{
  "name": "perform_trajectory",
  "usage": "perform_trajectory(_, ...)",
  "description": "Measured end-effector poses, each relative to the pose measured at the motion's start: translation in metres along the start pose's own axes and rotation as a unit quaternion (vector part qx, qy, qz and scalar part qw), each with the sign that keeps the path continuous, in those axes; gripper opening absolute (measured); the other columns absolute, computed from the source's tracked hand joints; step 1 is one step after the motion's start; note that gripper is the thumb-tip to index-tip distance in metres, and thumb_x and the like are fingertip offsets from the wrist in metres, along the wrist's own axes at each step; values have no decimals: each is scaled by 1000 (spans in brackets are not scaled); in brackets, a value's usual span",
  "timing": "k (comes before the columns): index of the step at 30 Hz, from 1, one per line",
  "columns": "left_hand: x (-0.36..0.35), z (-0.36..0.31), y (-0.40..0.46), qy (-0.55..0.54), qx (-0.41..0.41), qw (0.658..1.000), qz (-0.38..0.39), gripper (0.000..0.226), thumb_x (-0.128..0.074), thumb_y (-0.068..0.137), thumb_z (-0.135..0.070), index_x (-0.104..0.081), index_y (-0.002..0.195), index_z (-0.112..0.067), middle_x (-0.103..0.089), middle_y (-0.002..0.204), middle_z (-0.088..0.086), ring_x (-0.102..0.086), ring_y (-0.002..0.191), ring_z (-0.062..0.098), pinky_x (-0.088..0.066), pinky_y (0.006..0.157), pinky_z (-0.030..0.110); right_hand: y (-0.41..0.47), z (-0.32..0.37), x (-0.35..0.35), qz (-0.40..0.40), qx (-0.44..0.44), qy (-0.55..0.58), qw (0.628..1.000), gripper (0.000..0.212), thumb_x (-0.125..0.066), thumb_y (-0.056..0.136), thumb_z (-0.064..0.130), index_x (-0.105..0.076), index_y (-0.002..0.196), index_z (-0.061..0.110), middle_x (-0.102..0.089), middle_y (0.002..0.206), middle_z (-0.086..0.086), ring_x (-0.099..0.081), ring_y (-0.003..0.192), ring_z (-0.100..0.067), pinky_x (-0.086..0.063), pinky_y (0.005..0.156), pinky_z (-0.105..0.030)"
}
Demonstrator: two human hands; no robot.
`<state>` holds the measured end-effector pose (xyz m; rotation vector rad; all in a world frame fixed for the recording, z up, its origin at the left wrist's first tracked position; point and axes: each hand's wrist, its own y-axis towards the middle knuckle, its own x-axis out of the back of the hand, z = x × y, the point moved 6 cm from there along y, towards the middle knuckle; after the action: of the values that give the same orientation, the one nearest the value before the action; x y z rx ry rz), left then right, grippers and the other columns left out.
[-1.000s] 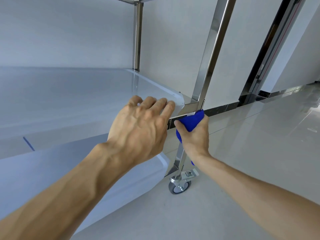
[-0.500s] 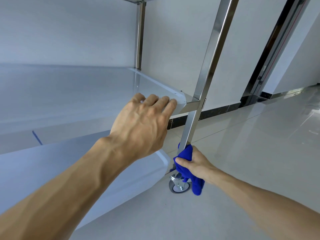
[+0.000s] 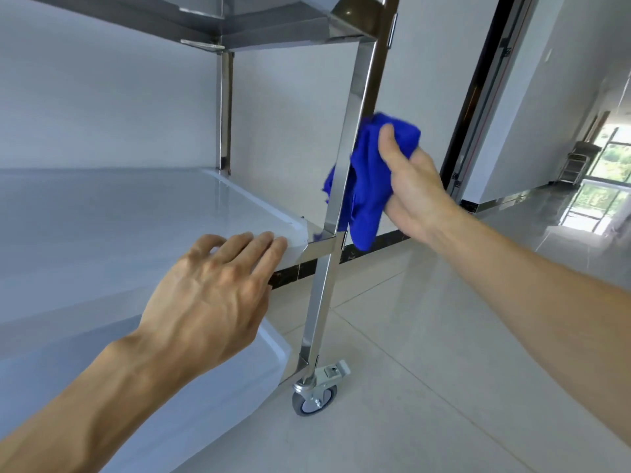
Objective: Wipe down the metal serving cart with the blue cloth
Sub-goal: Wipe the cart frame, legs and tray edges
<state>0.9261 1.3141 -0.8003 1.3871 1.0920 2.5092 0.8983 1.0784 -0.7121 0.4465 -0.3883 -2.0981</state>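
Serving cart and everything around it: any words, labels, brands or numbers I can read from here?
None readable. The cart's post, middle shelf, caster brake tab and the blue cloth in the right hand show no print.

The cloth (image 3: 365, 186) is bright solid blue, the cart (image 3: 355, 107) is shiny silver steel, its wheel (image 3: 313, 401) grey, floor tiles (image 3: 426, 370) pale grey.

A bare institutional corridor: glossy tiled floor (image 3: 444, 387), white walls (image 3: 102, 114), steel cart (image 3: 327, 268).
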Motion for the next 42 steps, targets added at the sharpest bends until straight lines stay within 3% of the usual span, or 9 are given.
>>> perform_trajectory(3,1,0,0,-16,2,1000,-7,51,-50,87,-22,-56,134,-5,-64,130,11,-66,112,30,-52,87,45,16,25,-22,-1,32,-53,998,36,-62,95,48,-65,112,17,-73,91,1,-72,81,-14,-58,70,-32)
perform_trajectory(6,5,1,0,-25,14,1000,-7,51,-51,86,-20,-58,134,-4,-64,132,12,-66,114,30,-53,88,46,22,30,-33,-1,78,-139,987,44,-68,89,52,-60,116,18,-71,86,7,-70,76,-7,-56,69,-25)
perform_trajectory(12,14,-2,5,-56,40,996,56,56,-43,88,-29,-56,139,-8,-60,139,6,-63,120,26,-39,99,39,14,28,-41,-129,138,-362,913,77,-67,82,65,-35,139,25,-60,110,11,-62,99,-22,-42,78,-35)
perform_trajectory(19,52,-1,15,-155,118,970,142,49,-43,88,-39,-62,132,-27,-61,134,-14,-62,121,11,-37,101,20,1,28,-40,-130,132,-430,884,83,-62,85,65,-29,144,17,-63,122,0,-65,101,-29,-35,68,-32)
perform_trajectory(22,91,0,22,-200,160,962,100,40,-40,93,-42,-62,126,-37,-62,125,-23,-63,107,-1,-48,90,16,-11,33,-39,-123,156,-435,878,84,-62,85,66,-31,144,14,-66,117,-2,-68,96,-28,-40,63,-31)
perform_trajectory(25,150,1,47,-235,192,953,15,24,-52,95,-33,-63,116,-36,-62,114,-28,-55,78,-22,-38,74,-1,-24,39,-36,-108,165,-428,882,82,-64,86,62,-34,143,11,-66,115,-3,-68,94,-27,-41,61,-30)
perform_trajectory(30,233,1,105,-297,246,912,-139,18,-55,94,-20,-65,107,-28,-70,104,-18,-68,98,4,-51,79,15,-51,53,-31,-74,176,-421,887,82,-64,86,61,-32,141,10,-67,109,-3,-70,86,-25,-48,57,-29)
perform_trajectory(35,247,-7,151,-367,350,849,-148,27,-58,95,-29,-57,123,-30,-64,116,-16,-63,100,-2,-49,73,10,-84,63,-27,-36,181,-413,892,84,-71,81,54,-34,140,6,-66,99,-6,-68,74,-25,-56,49,-33)
perform_trajectory(42,265,-32,206,-448,412,768,-198,44,-58,92,-48,-45,127,-23,-68,93,-2,-71,73,15,-49,45,22,-141,87,-23,50,201,-340,917,94,-79,75,51,-30,146,13,-67,107,-1,-71,84,-20,-59,58,-30)
